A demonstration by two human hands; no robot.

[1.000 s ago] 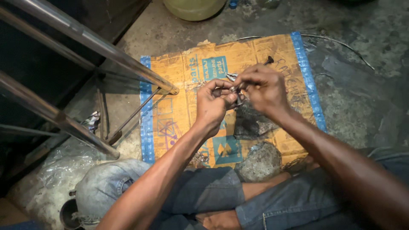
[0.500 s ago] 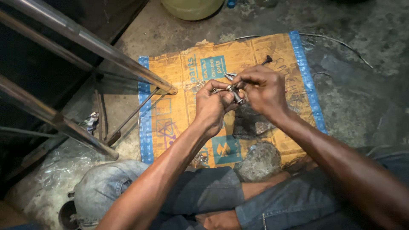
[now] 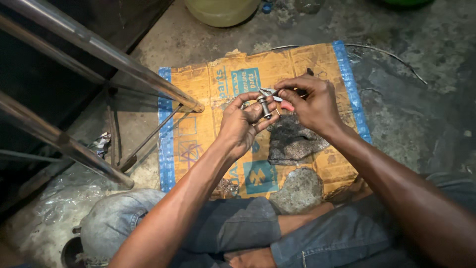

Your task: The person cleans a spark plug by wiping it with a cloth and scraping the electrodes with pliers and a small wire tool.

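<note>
Cardboard, a flattened yellow-orange sheet with blue edge strips and blue printed panels [image 3: 208, 89], lies on the stained grey concrete floor [image 3: 421, 114] and serves as the work surface. A pale yellow-green round plastic container [image 3: 221, 11] stands at the top edge of the view, just beyond the sheet; only its lower wall shows, so what it holds cannot be told. Two dark, greasy grey lumps rest on the sheet: a flatter one [image 3: 295, 141] under the hands and a rounder one [image 3: 297, 191] nearer the person's crossed legs in blue denim.

The left hand [image 3: 243, 126] is curled narrow, its fingers and thumb closed around a short silver metal bolt with a cylindrical shank [image 3: 265, 106]. The bolt sits above the middle of the sheet, over the flatter lump, raised off the surface. Its long axis runs nearly up and down in the view, slightly leaning, one end toward the top of the frame and the other buried between the fingers.

The right hand [image 3: 310, 101] is pinched tight, thumb and forefinger closed on a small slim metal tool with a pinkish-red handle [image 3: 277, 95]. The tool lies roughly crosswise, its metal tip pointing to the person's left and meeting the upper end of the bolt.

Two shiny steel tubes [image 3: 124, 64] slant across the left side, above thin rusty rods [image 3: 148, 134].
</note>
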